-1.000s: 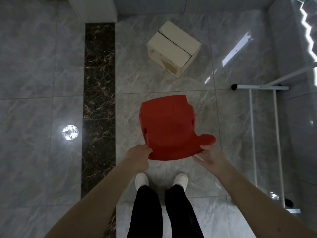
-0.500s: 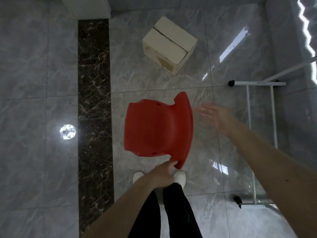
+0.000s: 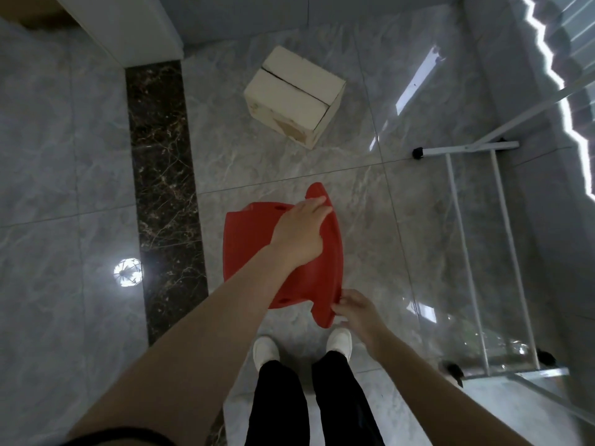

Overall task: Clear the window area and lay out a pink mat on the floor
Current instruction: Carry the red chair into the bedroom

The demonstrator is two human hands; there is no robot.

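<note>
The left hand lies on top of a red plastic chair, palm down, with the fingers reaching over the far upper edge of the seat where it meets the backrest; whether the fingertips hook round that edge cannot be told, as they are out of sight behind the plastic. The right hand pinches the near lower tip of the chair's curved backrest between thumb and curled fingers. Between the two hands the chair is held above the floor, turned on its side, its backrest running along the right-hand edge and its seat shell facing left.

Directly beneath the chair, the person's two white shoes and black trouser legs stand on the grey marble floor. A dark brown marble strip runs away from the person to the left of the chair, with a round light reflection on the tile just beside it.

Farther off, beyond the chair, a cream cardboard box sits on the floor, closed, with a seam across its top. To the right stands a white metal rack with thin parallel bars and black foot caps, close to a glass pane at the window side. A white wall corner shows at the upper left. No pink mat is in view.
</note>
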